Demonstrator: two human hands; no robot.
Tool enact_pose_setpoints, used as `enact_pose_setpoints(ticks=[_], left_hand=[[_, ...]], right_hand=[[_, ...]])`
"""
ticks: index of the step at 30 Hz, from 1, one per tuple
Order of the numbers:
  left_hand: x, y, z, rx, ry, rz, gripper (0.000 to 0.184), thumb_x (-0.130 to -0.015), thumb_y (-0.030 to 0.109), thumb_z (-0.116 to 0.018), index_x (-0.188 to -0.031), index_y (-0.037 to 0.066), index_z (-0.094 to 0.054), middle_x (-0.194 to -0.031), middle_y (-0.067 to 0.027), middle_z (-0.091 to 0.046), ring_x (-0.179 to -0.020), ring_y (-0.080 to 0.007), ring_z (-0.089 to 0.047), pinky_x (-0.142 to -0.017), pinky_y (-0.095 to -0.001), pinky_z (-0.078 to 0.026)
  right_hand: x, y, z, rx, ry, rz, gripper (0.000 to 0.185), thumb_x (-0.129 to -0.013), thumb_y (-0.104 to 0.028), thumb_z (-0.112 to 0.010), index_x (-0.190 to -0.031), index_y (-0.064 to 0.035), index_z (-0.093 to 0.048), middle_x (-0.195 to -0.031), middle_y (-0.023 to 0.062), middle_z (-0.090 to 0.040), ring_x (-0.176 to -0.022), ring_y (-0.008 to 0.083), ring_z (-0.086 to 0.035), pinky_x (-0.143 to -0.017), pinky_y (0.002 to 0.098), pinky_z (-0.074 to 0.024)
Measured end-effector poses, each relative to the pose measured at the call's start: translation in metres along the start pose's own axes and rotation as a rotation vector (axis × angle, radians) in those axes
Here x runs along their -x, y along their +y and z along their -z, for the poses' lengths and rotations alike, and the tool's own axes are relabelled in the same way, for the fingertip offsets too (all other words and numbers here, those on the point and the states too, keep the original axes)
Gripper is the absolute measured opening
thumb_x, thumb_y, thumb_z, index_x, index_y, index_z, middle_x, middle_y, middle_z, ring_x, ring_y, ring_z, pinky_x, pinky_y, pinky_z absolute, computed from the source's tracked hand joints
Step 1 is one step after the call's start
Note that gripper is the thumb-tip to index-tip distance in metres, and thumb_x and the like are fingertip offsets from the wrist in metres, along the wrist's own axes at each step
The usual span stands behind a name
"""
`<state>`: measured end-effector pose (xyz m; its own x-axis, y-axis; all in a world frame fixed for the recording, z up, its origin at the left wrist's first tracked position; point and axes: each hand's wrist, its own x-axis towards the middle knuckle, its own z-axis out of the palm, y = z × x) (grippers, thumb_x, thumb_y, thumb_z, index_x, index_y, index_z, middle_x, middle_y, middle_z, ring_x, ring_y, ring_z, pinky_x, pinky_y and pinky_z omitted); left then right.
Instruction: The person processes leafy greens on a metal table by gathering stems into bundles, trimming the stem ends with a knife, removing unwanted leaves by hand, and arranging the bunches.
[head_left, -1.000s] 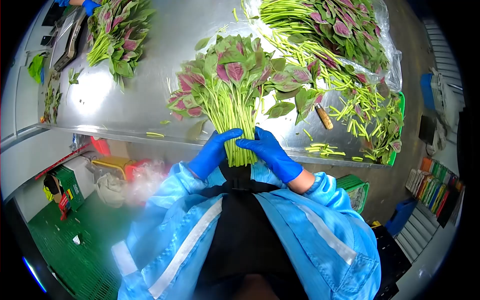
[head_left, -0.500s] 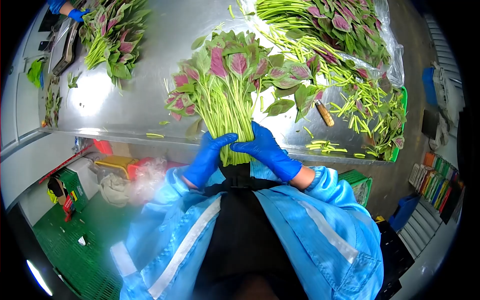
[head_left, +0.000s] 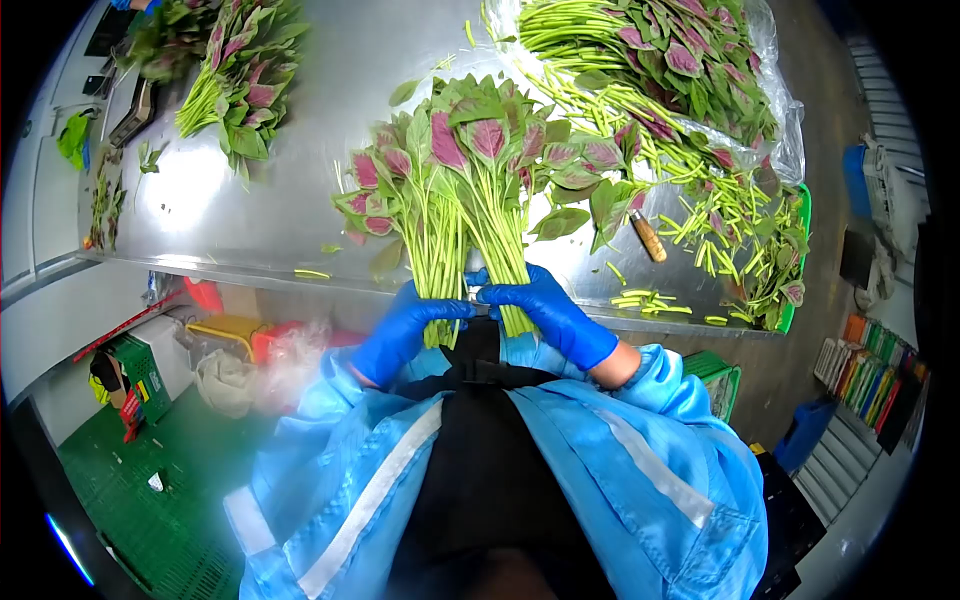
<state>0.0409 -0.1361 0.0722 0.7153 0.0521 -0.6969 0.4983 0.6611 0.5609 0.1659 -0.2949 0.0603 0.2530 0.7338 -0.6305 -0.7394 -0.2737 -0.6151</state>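
Observation:
My left hand [head_left: 408, 325], in a blue glove, is closed around the stems of one part of a bunch of red amaranth greens [head_left: 437, 265]. My right hand [head_left: 545, 312], gloved too, grips the other part of the amaranth [head_left: 500, 235]. A narrow gap runs between the two sets of stems near the cut ends, while the green and purple leaves still overlap above. Both hands are at the table's near edge, in front of my body. Right of the bunch lies a knife with a wooden handle [head_left: 648, 236]; leaves hide its blade.
A large amaranth pile [head_left: 660, 60] lies on clear plastic [head_left: 790, 120] at the back right of the metal table [head_left: 300, 220]. Cut stem pieces [head_left: 720, 240] are scattered near a green crate edge [head_left: 806, 215]. Another bunch [head_left: 240, 90] lies far left, near a co-worker's blue-gloved hand [head_left: 150, 5].
My hands have drawn the single bunch apart into two portions at the stems. At the far left, the co-worker's hand has moved, and another blurred bunch now shows there.

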Motion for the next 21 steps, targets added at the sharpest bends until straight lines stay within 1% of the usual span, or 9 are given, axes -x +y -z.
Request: enact_pose_setpoints(ticks=[5, 6, 9, 10, 13, 15, 17, 18, 21], left_hand=[[0.043, 0.03, -0.012, -0.094, 0.032, -0.113, 0.044, -0.071, -0.002, -0.065, -0.114, -0.004, -0.055, -0.09, -0.0115, -0.065, -0.081, -0.02, -0.065, -0.072, -0.0309, -0.052], [0.043, 0.024, -0.009, -0.009, 0.057, -0.12, 0.036, -0.074, 0.001, -0.065, -0.109, -0.003, -0.057, -0.085, -0.0117, -0.065, -0.071, -0.0189, -0.064, -0.065, -0.0296, -0.052], [0.0, 0.008, 0.036, -0.112, 0.23, 0.03, 0.03, -0.077, 0.005, -0.064, -0.105, -0.001, -0.057, -0.08, -0.0114, -0.064, -0.059, -0.0168, -0.059, -0.055, -0.0278, -0.049], [0.002, 0.014, 0.031, -0.12, 0.266, 0.051, 0.025, -0.08, 0.01, -0.063, -0.102, 0.001, -0.058, -0.074, -0.0099, -0.064, -0.051, -0.0145, -0.055, -0.046, -0.0267, -0.044], [0.031, 0.048, 0.008, -0.089, 0.234, -0.142, 0.022, -0.081, 0.013, -0.063, -0.1, 0.001, -0.059, -0.072, -0.0078, -0.063, -0.049, -0.0138, -0.054, -0.044, -0.0263, -0.042], [0.014, 0.049, 0.033, -0.205, 0.261, -0.216, 0.025, -0.08, 0.014, -0.063, -0.101, 0.001, -0.059, -0.073, -0.0065, -0.062, -0.053, -0.0131, -0.055, -0.044, -0.0249, -0.042], [-0.017, 0.051, 0.053, -0.281, 0.342, -0.281, 0.034, -0.079, 0.016, -0.062, -0.109, 0.0, -0.058, -0.072, -0.0058, -0.061, -0.053, -0.0119, -0.053, -0.044, -0.0234, -0.039], [-0.003, 0.069, 0.035, -0.304, 0.354, -0.289, 0.036, -0.079, 0.016, -0.062, -0.111, 0.0, -0.059, -0.075, -0.0044, -0.062, -0.056, -0.0105, -0.054, -0.047, -0.022, -0.039], [0.01, 0.084, 0.026, -0.241, 0.321, -0.42, 0.031, -0.076, 0.019, -0.067, -0.102, 0.002, -0.063, -0.077, -0.0047, -0.064, -0.065, -0.0096, -0.058, -0.051, -0.0227, -0.042]], right_hand=[[0.037, -0.024, -0.024, 0.107, 0.014, 0.242, 0.037, -0.079, -0.01, -0.067, -0.112, 0.0011, -0.057, -0.096, 0.0087, -0.065, -0.088, 0.0148, -0.061, -0.08, 0.0277, -0.0483], [0.029, -0.003, -0.013, 0.009, -0.033, 0.258, 0.037, -0.079, -0.009, -0.066, -0.113, 0.0006, -0.055, -0.095, 0.0099, -0.065, -0.081, 0.0161, -0.063, -0.073, 0.0274, -0.0506], [-0.011, 0.004, 0.02, 0.046, 0.15, -0.141, 0.036, -0.078, -0.008, -0.066, -0.112, -0.0002, -0.055, -0.093, 0.0108, -0.065, -0.075, 0.0168, -0.064, -0.067, 0.0272, -0.0515], [-0.01, -0.003, 0.017, -0.036, 0.205, -0.088, 0.032, -0.077, -0.006, -0.066, -0.107, -0.0005, -0.056, -0.091, 0.011, -0.065, -0.071, 0.0165, -0.064, -0.063, 0.0263, -0.0511], [0.027, -0.052, -0.008, 0.03, 0.152, 0.26, 0.037, -0.077, -0.006, -0.067, -0.112, 0.0007, -0.055, -0.09, 0.0104, -0.065, -0.075, 0.0163, -0.064, -0.066, 0.026, -0.0512], [-0.005, -0.042, 0.03, 0.038, 0.079, 0.234, 0.03, -0.08, -0.012, -0.065, -0.107, 0.0008, -0.061, -0.091, 0.0073, -0.066, -0.079, 0.0139, -0.062, -0.07, 0.0271, -0.0492], [-0.042, -0.018, 0.066, -0.002, 0.265, 0.047, 0.028, -0.081, -0.016, -0.065, -0.103, -0.0005, -0.063, -0.092, 0.0068, -0.066, -0.081, 0.0141, -0.061, -0.07, 0.0277, -0.048], [-0.032, -0.044, 0.05, 0.149, 0.233, 0.119, 0.03, -0.08, -0.018, -0.066, -0.104, -0.0006, -0.063, -0.091, 0.0071, -0.066, -0.081, 0.0144, -0.061, -0.069, 0.0276, -0.0475], [0.008, -0.083, 0.04, 0.051, 0.117, 0.18, 0.032, -0.079, -0.017, -0.067, -0.104, 0.0015, -0.062, -0.089, 0.0072, -0.066, -0.076, 0.0139, -0.062, -0.063, 0.0263, -0.0484]])
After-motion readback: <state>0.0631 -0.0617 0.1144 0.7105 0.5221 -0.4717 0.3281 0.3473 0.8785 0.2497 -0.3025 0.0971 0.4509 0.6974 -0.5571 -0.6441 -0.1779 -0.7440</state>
